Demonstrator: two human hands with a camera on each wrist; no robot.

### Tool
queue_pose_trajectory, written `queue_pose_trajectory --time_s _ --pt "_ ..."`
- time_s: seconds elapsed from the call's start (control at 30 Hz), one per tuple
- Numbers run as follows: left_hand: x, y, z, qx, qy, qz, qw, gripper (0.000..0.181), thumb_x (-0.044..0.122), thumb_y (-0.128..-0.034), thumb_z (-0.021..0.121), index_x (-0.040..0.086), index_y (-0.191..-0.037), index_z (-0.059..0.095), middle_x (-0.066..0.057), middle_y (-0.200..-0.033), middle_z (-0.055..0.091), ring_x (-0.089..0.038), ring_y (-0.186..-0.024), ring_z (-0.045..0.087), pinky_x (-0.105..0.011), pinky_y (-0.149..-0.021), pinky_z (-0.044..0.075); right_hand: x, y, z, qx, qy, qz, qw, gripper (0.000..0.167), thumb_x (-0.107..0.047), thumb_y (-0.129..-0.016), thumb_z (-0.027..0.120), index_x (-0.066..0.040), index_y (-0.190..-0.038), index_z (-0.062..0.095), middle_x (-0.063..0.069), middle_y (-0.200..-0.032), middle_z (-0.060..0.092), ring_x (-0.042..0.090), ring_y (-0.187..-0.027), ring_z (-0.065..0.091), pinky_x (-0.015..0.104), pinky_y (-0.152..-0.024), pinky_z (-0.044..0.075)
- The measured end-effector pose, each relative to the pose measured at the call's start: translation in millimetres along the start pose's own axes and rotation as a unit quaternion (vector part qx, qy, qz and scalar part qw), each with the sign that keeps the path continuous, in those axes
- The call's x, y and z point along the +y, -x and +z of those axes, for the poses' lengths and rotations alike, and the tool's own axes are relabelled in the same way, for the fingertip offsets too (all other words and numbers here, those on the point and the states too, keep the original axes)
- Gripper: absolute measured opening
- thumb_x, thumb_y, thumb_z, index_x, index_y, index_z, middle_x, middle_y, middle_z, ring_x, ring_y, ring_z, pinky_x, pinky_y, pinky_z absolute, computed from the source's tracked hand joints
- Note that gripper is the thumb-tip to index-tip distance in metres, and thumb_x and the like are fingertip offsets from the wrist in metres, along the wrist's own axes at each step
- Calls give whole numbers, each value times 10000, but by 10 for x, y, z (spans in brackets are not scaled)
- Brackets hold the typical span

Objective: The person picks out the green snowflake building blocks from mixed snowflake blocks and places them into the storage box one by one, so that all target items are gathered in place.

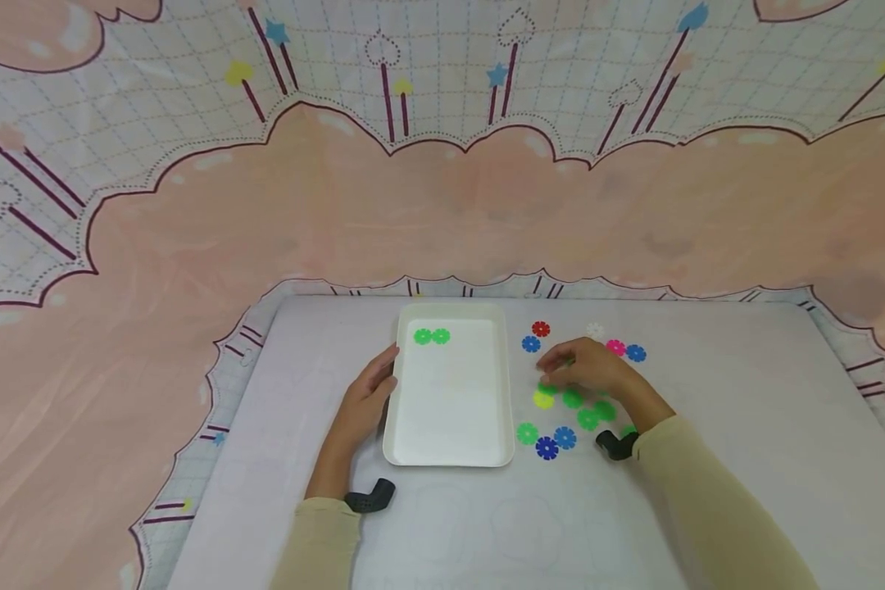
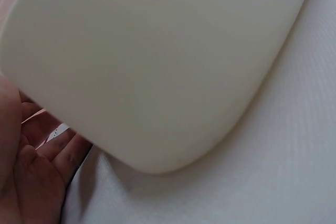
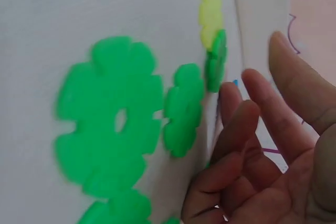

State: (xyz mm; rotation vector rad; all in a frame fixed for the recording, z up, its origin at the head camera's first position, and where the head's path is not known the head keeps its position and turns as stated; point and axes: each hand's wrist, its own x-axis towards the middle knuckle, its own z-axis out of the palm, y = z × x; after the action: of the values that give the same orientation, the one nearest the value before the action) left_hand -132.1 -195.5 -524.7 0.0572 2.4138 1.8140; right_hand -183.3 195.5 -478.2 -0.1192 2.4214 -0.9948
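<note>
At the left edge of the white tray (image 1: pixel 453 410), my left hand (image 1: pixel 361 406) holds the rim; in the left wrist view its fingers (image 2: pixel 55 148) are partly hidden behind the tray. Two green snowflake discs (image 1: pixel 432 336) lie side by side inside the tray near its far end. My right hand (image 1: pixel 590 369) hovers above the loose discs right of the tray, fingers loosely bent, with nothing seen between them. Closest to its fingertips are a green disc (image 3: pixel 216 61) and a yellow disc (image 3: pixel 211 11). Other green discs (image 3: pixel 113 116) lie below the palm.
Red (image 1: pixel 541 329) and blue (image 1: pixel 531 344) discs lie beyond the right hand. Pink (image 1: pixel 615 348), white (image 1: pixel 595 329) and another blue disc (image 1: pixel 637 353) sit farther right. Nearer are a green disc (image 1: pixel 527 433) and two blue ones (image 1: pixel 547 447). A patterned cloth surrounds the white tabletop (image 1: pixel 745 393).
</note>
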Motion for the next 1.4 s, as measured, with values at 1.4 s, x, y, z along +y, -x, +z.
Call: queue_pose_trajectory --time_s 1.4 --pt "38 3 0 -29 48 56 10000 504 123 -1059 508 233 -1548 454 34 -1620 414 -244 -1495 409 -508 -1207 367 74 -62 -38 -422 341 -44 9985 173 -282 -834 844 -211 -965 757 31 -917 655 225 -918 562 306 -745 501"
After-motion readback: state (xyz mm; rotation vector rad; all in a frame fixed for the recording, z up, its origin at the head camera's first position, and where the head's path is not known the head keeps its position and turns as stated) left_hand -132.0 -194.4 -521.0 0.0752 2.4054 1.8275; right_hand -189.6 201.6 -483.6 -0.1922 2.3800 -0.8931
